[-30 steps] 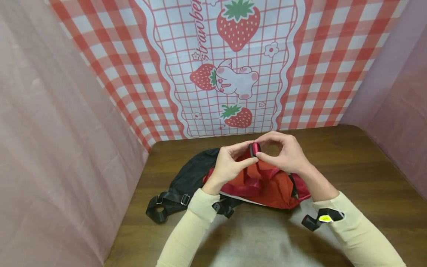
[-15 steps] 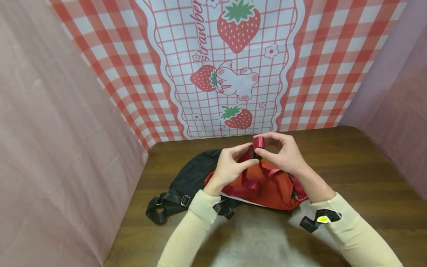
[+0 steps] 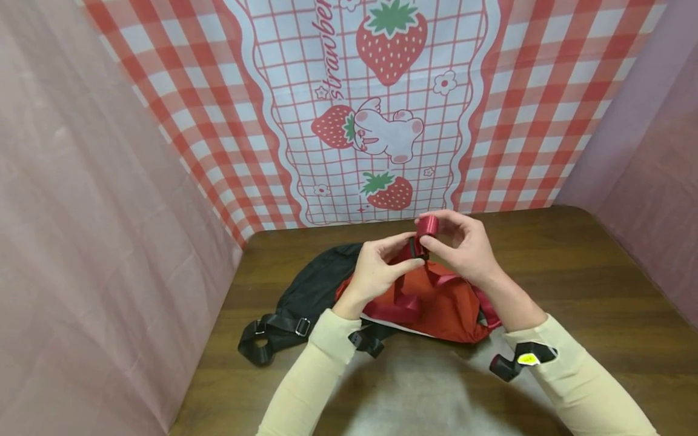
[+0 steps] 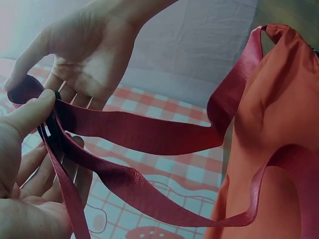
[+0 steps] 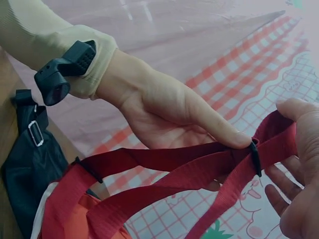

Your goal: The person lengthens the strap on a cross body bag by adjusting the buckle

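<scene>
- Above the far middle of the wooden table [image 3: 572, 284], both hands meet over a red bag [image 3: 436, 306]; the red strap [image 3: 428, 225] rises from the bag into the fingers of both.
- The buckle [image 5: 255, 157], a small black slider, sits on the strap between the two hands, just beside the left thumb tip.
- Left hand [image 3: 376, 269]: thumb and curled fingers pinch the strap at the buckle; the thumb presses down on the webbing from above.
- Right hand [image 3: 463, 245]: fingers curled, thumb and forefinger pinching the folded loop of strap just above the buckle.
- Strap: flat woven webbing, ribbed weave, slight sheen; it runs in several bands back down to the bag, where one end is sewn to the cloth.
- Bag: smooth orange-red fabric, slack and creased, lying flat on the table under the wrists.
- A black bag [image 3: 305, 290] of matt cloth lies touching the red one on its left; its black strap carries a metal ring [image 3: 302, 326].
- Behind the table hangs a checked cloth [image 3: 382, 109] with strawberries printed on it.
</scene>
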`<state>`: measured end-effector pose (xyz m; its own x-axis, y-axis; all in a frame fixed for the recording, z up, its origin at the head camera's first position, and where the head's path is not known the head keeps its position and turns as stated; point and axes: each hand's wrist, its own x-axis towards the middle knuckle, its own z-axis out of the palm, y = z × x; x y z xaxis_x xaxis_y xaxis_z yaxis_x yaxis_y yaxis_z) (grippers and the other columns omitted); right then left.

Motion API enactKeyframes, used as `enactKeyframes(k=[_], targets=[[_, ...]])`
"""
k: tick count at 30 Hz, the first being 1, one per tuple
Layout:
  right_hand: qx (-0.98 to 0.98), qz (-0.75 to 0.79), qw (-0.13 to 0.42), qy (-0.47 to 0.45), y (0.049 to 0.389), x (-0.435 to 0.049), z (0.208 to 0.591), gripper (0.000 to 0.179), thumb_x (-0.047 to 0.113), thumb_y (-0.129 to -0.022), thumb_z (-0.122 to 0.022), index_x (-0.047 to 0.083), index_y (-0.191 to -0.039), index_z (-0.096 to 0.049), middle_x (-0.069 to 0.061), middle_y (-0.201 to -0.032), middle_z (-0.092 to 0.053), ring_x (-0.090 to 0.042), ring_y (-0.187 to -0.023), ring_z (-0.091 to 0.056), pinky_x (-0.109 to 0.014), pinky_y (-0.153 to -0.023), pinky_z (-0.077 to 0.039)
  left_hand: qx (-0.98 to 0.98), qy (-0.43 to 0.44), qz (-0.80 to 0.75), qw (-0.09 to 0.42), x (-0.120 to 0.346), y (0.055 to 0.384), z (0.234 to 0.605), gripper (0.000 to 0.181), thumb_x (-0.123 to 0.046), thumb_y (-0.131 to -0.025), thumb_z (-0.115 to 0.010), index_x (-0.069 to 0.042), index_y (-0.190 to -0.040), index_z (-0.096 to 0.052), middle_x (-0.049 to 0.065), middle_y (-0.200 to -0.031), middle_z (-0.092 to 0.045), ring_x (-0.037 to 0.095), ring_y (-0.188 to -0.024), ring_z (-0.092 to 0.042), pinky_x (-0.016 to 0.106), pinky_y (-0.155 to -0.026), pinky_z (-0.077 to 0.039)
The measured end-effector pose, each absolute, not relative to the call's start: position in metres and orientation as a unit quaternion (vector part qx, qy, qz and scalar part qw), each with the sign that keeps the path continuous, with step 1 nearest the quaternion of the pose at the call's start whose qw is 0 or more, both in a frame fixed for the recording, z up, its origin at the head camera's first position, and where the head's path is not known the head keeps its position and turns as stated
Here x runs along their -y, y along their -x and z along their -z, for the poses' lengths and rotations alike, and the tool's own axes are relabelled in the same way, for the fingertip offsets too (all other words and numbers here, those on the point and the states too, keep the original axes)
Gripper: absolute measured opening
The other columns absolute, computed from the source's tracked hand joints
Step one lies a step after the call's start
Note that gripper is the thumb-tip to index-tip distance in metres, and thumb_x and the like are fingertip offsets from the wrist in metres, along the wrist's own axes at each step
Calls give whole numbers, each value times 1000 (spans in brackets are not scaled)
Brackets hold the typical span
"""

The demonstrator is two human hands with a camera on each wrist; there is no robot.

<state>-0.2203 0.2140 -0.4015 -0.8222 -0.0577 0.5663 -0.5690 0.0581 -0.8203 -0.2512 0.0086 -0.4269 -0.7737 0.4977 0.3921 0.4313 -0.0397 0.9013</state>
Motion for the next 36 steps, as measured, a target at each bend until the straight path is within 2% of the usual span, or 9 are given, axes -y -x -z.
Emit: enactKeyframes(k=[6,9,14,17,19,25,29,36], targets=[[676,-671,217,-213,220,-211,400,29,-11,-95,-68,-13,-124,-69,4,-112,-79,-7,-96,-71,-17,-83,-61,-696,-333,-635,33,-9,252,427,50,-7,-93,-82,-8,-142,-69,15,-138,-73,22,-128,-71,29,-108,-58],[665,-681,222,-209,219,-212,400,34,-11,-95,-67,-10,-129,-68,5,-112,-78,-7,-97,-70,-17,-84,-61,-697,-330,-636,28,-7,253,424,49,-8,-94,-82,-9,-141,-70,15,-135,-74,21,-124,-73,29,-105,-59],[721,-633,173,-221,223,-217,415,48,-10,-93,-73,-4,-140,-63,14,-120,-73,-3,-110,-68,-16,-98,-57,-687,-318,-653,12,-2,256,413,47,-7,-94,-82,-11,-139,-71,14,-133,-76,23,-121,-75,32,-103,-61],[753,-601,139,-229,225,-218,425,46,-6,-93,-76,-4,-137,-66,19,-120,-74,0,-112,-70,-18,-98,-58,-680,-313,-662,18,-1,255,408,48,-7,-94,-82,-10,-140,-71,14,-135,-75,23,-122,-75,33,-104,-61],[759,-596,130,-228,225,-218,430,41,-4,-93,-77,-4,-133,-70,15,-119,-77,0,-110,-72,-19,-95,-60,-680,-311,-663,23,-1,255,407,48,-7,-94,-82,-10,-140,-71,15,-135,-75,23,-122,-74,33,-104,-61],[787,-564,141,-207,224,-219,439,35,2,-93,-80,-1,-128,-75,-18,-120,-79,4,-105,-73,-15,-93,-59,-674,-301,-674,22,-1,256,408,47,-5,-95,-80,-7,-141,-70,17,-135,-74,25,-123,-74,33,-105,-60],[813,-529,137,-201,224,-222,446,40,2,-91,-83,2,-131,-74,-18,-122,-78,8,-106,-70,-13,-95,-57,-669,-297,-681,21,-1,256,409,47,-2,-95,-79,-5,-141,-69,19,-135,-73,28,-122,-74,33,-106,-60],[793,-542,167,-222,226,-219,445,33,1,-90,-83,3,-123,-77,-18,-114,-79,-1,-104,-74,-17,-97,-59,-666,-304,-680,41,-3,254,409,47,-3,-95,-79,-6,-142,-69,20,-136,-73,28,-124,-73,34,-106,-59]])
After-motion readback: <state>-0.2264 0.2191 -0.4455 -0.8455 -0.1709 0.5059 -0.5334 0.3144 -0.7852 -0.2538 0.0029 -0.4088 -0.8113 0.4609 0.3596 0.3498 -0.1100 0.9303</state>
